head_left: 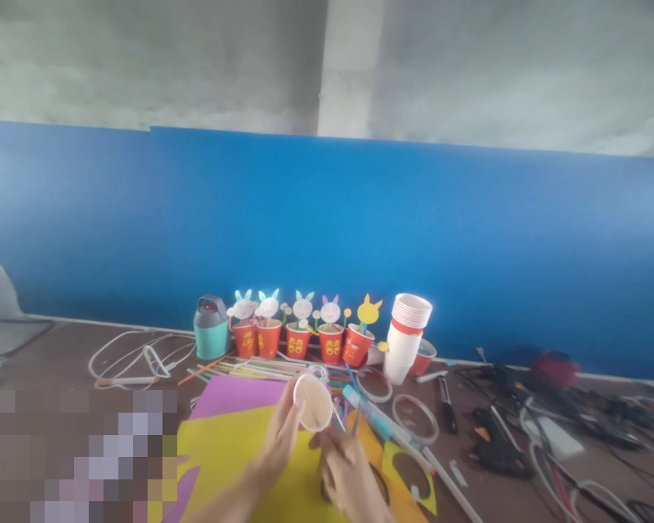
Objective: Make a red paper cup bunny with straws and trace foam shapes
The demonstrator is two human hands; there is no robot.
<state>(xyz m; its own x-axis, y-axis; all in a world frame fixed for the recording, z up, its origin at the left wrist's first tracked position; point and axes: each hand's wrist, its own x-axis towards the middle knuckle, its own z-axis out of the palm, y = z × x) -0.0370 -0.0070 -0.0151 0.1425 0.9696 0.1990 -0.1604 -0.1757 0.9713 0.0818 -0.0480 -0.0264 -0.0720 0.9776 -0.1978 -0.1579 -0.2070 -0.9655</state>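
Holds a small white paper cup (317, 407) in the lower centre of the frame with the left hand (283, 428), fingers clamped on its side, open mouth towards the camera. Curls the fingers of the right hand (344, 465) together just beside it, on what look like slim grey scissors (355, 423), blurred. Reaches with both over a yellow paper sheet (223, 443), overlapping a purple paper sheet (240, 394). Behind, near the centre, five red paper cups (297, 343) with paper animal heads; right of them, a tall white cup stack (402, 350). At lower right, a black glue gun (498, 450).
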